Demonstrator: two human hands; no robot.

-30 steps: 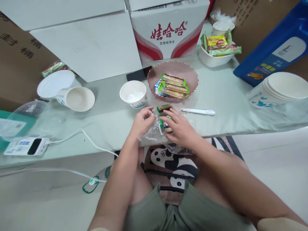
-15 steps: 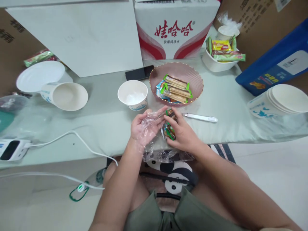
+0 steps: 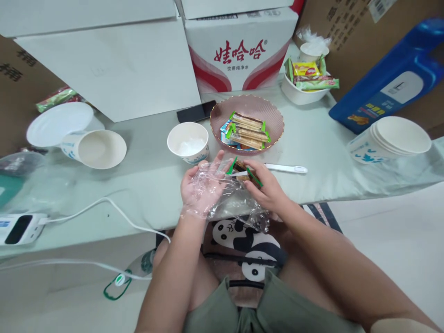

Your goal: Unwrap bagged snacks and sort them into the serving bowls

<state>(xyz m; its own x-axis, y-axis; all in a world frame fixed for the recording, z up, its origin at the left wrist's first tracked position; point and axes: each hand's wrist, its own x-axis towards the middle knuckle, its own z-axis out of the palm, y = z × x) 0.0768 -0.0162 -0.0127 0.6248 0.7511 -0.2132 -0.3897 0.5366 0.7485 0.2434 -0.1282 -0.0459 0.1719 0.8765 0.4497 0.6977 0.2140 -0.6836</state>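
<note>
My left hand (image 3: 201, 192) lies palm up with its fingers stretched out. Clear plastic wrap (image 3: 237, 201) is draped over its palm and hangs down toward the table edge. Between thumb and fingers, my right hand (image 3: 272, 187) grips green-ended wrapped snack bars (image 3: 242, 166) beside the left fingertips; the hand partly hides them. A white serrated strip shows across the bars. Behind the hands, a pink scalloped bowl (image 3: 275, 129) contains several similar bars, with a white paper cup (image 3: 187, 159) to its left. A white utility knife (image 3: 287, 169) lies right of my right hand.
A dark phone (image 3: 196, 112) lies behind the cup. Paper cups (image 3: 367, 145) lie at right near a blue bottle (image 3: 374, 88); a white bowl (image 3: 301, 95) of snacks stands behind. Tipped cups (image 3: 99, 149) and a cable (image 3: 128, 215) are on the left. Boxes (image 3: 239, 53) line the back.
The snack bars have turned in my right hand and now lie more crosswise, with the white strip across them. My left hand has opened out more. The whole view has shifted slightly.
</note>
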